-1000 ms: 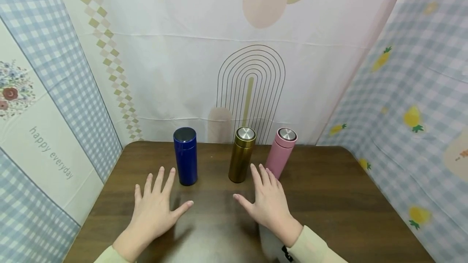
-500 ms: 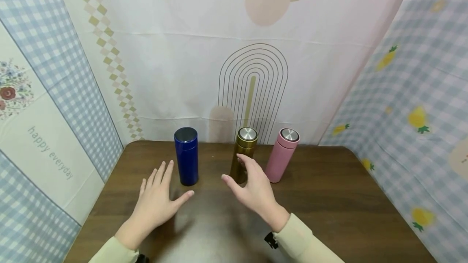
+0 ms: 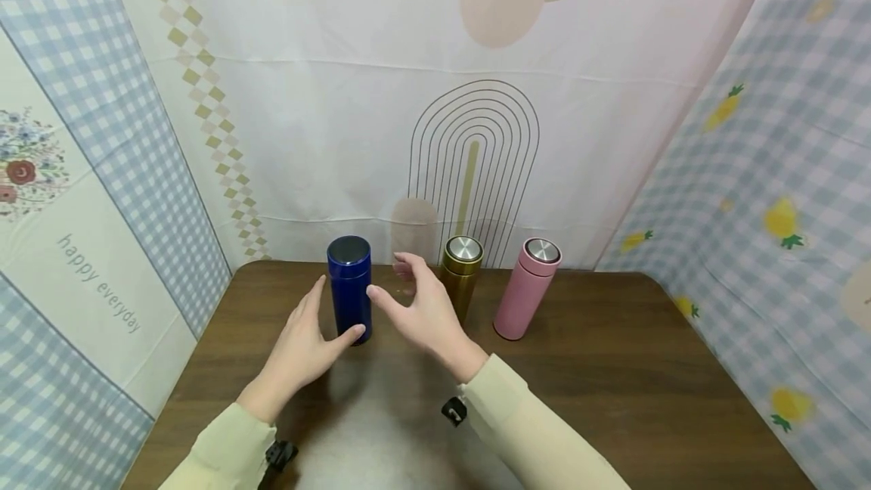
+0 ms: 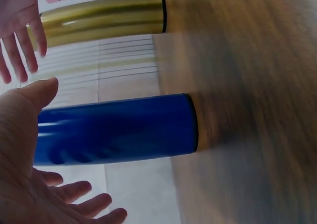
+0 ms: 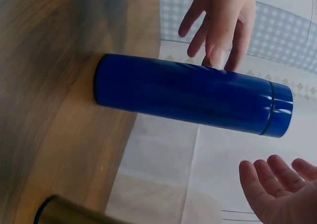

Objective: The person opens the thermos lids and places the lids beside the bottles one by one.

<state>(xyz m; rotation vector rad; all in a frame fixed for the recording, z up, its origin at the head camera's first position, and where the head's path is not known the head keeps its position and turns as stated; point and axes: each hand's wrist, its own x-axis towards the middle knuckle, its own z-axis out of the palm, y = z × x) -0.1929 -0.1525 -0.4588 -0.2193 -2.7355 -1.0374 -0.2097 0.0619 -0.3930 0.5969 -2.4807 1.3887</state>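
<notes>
A dark blue thermos bottle (image 3: 350,282) stands upright on the brown wooden table, its lid on. My left hand (image 3: 299,346) is spread around its left and near side, the thumb in front. In the left wrist view a gap shows between the palm and the blue thermos bottle (image 4: 124,130). My right hand (image 3: 425,308) hovers at the bottle's right, fingers bent and thumb toward it. In the right wrist view its fingertips lie apart from the blue thermos bottle (image 5: 183,92). A gold thermos bottle (image 3: 460,282) stands behind the right hand, partly hidden.
To the right of the gold one, a pink thermos bottle (image 3: 525,289) stands upright. Behind the wooden table (image 3: 599,369) hangs a white patterned cloth (image 3: 320,134). A blue checked cloth (image 3: 762,172) hangs along the right side, with another at the left.
My right hand has moved left from in front of the gold and pink bottles to beside the blue one. My left hand has come in closer to the blue bottle. The bottles still stand in place.
</notes>
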